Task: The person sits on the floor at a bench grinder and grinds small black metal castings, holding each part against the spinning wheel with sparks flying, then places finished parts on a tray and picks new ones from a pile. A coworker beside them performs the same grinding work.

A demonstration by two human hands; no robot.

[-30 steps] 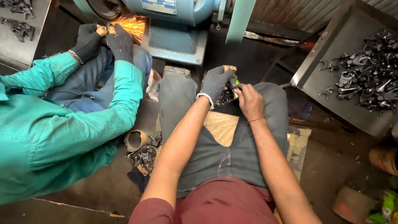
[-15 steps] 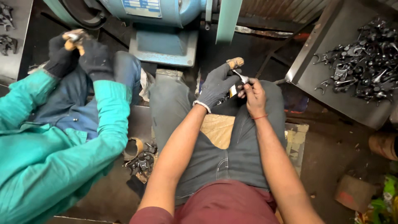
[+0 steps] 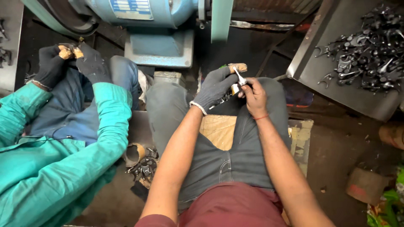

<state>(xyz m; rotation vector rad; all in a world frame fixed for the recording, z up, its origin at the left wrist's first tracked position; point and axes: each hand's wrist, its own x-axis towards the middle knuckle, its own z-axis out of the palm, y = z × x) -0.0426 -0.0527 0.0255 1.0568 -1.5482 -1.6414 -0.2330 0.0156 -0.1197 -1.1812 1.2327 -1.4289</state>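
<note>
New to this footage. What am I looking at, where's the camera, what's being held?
The one view comes from a camera on a seated person's head, looking down at their lap. Their left hand, in a grey glove, and bare right hand hold a small shiny metal part together. Ahead stands a blue bench grinder. At right, a dark tray carries a pile of similar metal parts. On the left, a co-worker in a green sleeve wears dark gloves.
</note>
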